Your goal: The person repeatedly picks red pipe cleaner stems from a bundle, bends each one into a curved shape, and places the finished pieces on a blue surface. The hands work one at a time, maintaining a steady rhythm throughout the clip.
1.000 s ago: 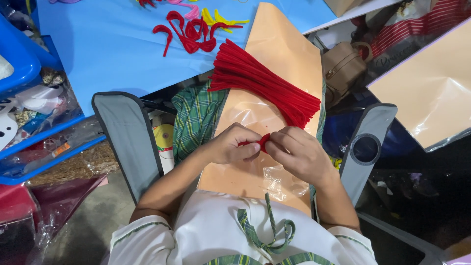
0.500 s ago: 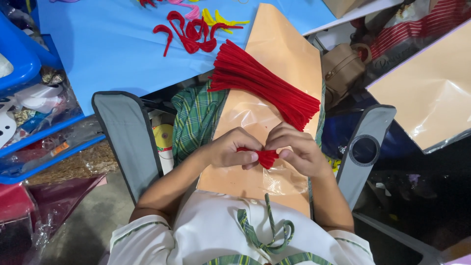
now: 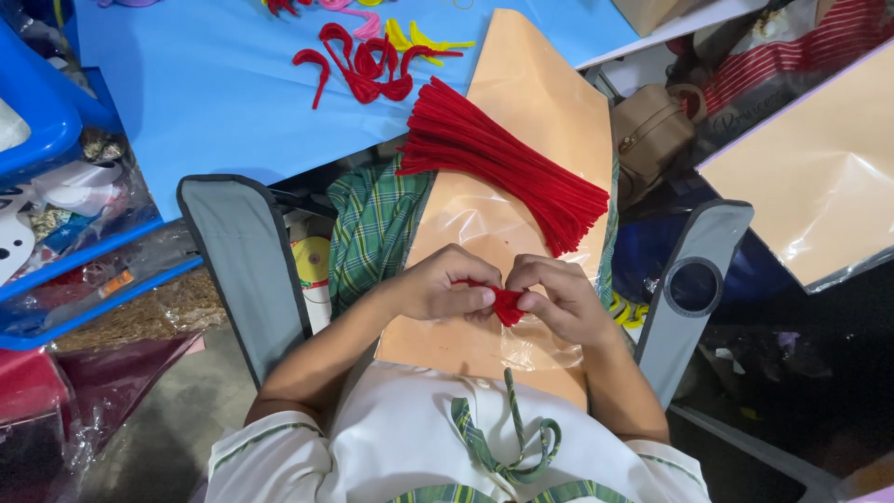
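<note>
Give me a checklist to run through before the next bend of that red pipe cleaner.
1. Left hand pinches the red pipe cleaner piece: ok.
2. Right hand pinches it from the other side: ok.
3. Piece held over the tan envelope on the lap: ok.
4. Bundle of red pipe cleaners lies on the envelope, apart from the hands: ok.
5. Shape of the folded piece: cannot tell, fingers cover it.

The person is wearing a white shirt (image 3: 410, 452) with short sleeves. A thin green stripe is running along the edge of each sleeve. A green checked tie (image 3: 507, 438) is hanging down the front of the shirt at 6 o'clock. A green checked skirt (image 3: 372, 228) with thin yellow lines is showing at 11 o'clock. Both arms are bare below the sleeves, and both hands are bare too.
</note>
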